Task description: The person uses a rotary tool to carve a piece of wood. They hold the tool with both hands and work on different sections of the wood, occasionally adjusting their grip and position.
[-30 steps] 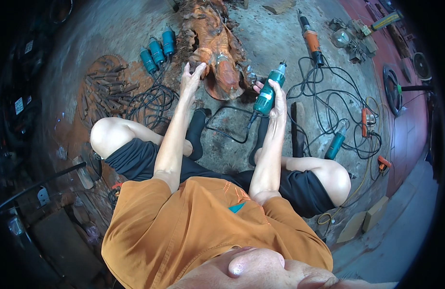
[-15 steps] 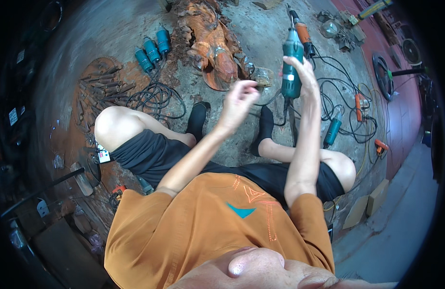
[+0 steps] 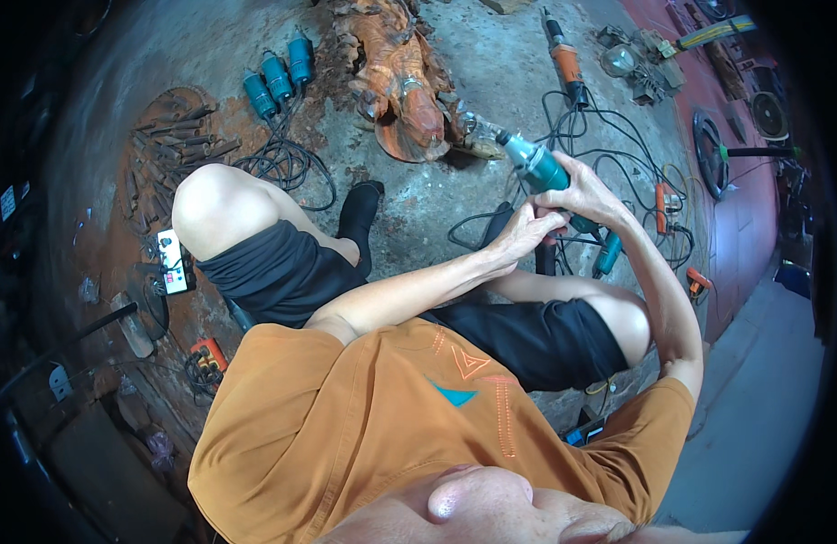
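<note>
A green die grinder (image 3: 538, 167) with a silver nose is tilted, its nose pointing forward and left. My right hand (image 3: 593, 192) is closed round its body from the right. My left hand (image 3: 525, 232) comes in from below and left, fingers bent against the lower part of the grinder beside my right fingers. Some of those fingertips are hidden behind the hands. Beyond the nose, a reddish-brown carved wood piece (image 3: 417, 113) lies on the floor, apart from the tool.
Three more green grinders (image 3: 275, 77) stand at the far left, near a pile of brown rods (image 3: 169, 150). An orange grinder (image 3: 566, 68) lies far right, with tangled black cables (image 3: 609, 136). A white control box (image 3: 173, 263) sits by my left knee; a green tool (image 3: 608, 255) lies by my right leg.
My right hand has brought the grinder nearer and tipped it from upright toward the left. My left hand, earlier raised apart from it, has moved right and now meets the tool.
</note>
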Available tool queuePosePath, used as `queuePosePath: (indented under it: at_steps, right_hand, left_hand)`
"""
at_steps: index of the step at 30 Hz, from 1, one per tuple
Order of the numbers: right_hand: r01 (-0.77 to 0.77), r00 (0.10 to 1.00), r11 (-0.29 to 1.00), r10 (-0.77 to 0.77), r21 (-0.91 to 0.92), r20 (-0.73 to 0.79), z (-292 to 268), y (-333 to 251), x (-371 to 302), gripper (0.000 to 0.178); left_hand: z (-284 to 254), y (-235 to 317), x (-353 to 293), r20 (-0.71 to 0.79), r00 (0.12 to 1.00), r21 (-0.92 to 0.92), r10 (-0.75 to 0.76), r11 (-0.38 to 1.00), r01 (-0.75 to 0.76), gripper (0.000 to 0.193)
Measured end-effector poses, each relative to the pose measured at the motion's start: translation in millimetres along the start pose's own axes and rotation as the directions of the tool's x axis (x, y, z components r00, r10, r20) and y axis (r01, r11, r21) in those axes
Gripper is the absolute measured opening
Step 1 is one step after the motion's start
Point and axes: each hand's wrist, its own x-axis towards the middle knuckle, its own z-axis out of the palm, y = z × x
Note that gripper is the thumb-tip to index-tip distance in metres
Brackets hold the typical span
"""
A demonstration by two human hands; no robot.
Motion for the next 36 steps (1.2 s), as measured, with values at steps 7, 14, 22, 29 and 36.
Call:
queuePosePath:
  at_steps: [7,14,22,29,36]
  right_hand:
    - [0.040,0.987,0.983,-0.010,-0.181,0.163,24.1,44.5,32.9,0.061]
    - [0.022,0.983,0.991,0.001,-0.128,0.182,50.6,66.6,49.8,0.066]
    - [0.073,0.981,0.986,-0.044,-0.151,0.189,65.7,75.2,65.9,0.067]
    - [0.037,0.981,0.994,-0.015,-0.108,0.194,74.6,77.6,68.7,0.069]
    - [0.006,0.979,0.993,0.017,-0.114,0.203,73.6,74.7,70.2,0.063]
  left_hand:
    - [-21.5,-42.7,11.0,-0.073,0.994,-0.161,-0.080,0.985,0.068,0.041]
    - [-49.7,-67.3,16.5,-0.181,0.979,-0.126,-0.094,0.989,0.072,0.036]
    - [-65.1,-71.8,17.0,-0.200,0.979,-0.139,-0.044,0.990,0.016,0.035]
    - [-76.4,-76.5,18.1,-0.222,0.973,-0.088,-0.069,0.995,0.051,0.035]
    - [-78.3,-74.8,18.0,-0.199,0.978,-0.086,-0.065,0.995,0.049,0.032]
